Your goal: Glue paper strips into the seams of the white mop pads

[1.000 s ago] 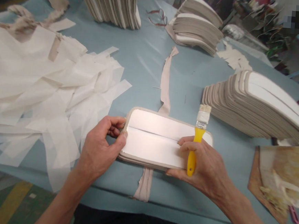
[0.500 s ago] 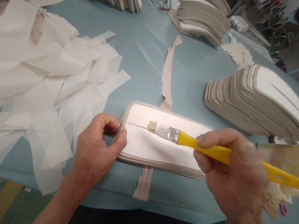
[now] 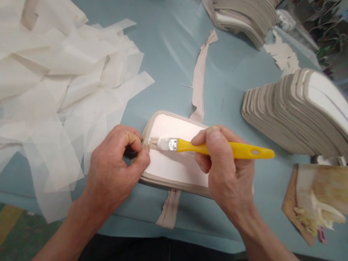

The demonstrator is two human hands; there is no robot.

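A small stack of white panels with beige edging point(image 3: 173, 168) lies flat in front of me. My left hand point(image 3: 115, 162) pinches its left edge between thumb and forefinger. In my right hand point(image 3: 227, 163) is a paintbrush point(image 3: 187, 146) with a yellow handle and a metal band. White paste coats the upper bristles, and their tips touch the top panel near its left edge, close to my left thumb. The right end of the stack is hidden behind my right hand. A beige fabric strip point(image 3: 199, 80) shows above the stack, and a strip end point(image 3: 169, 210) sticks out below it.
Thin white sheets point(image 3: 63, 81) are heaped on the left. Stacks of edged panels stand at the right point(image 3: 301, 116) and at the back point(image 3: 243, 13). A paste-smeared board point(image 3: 326, 190) lies at the right, near the front edge of the blue table point(image 3: 164, 65).
My right hand has moved left with the paintbrush, bringing the bristles from the panel's middle to its left edge. My left hand keeps its pinch. The view has shifted slightly.
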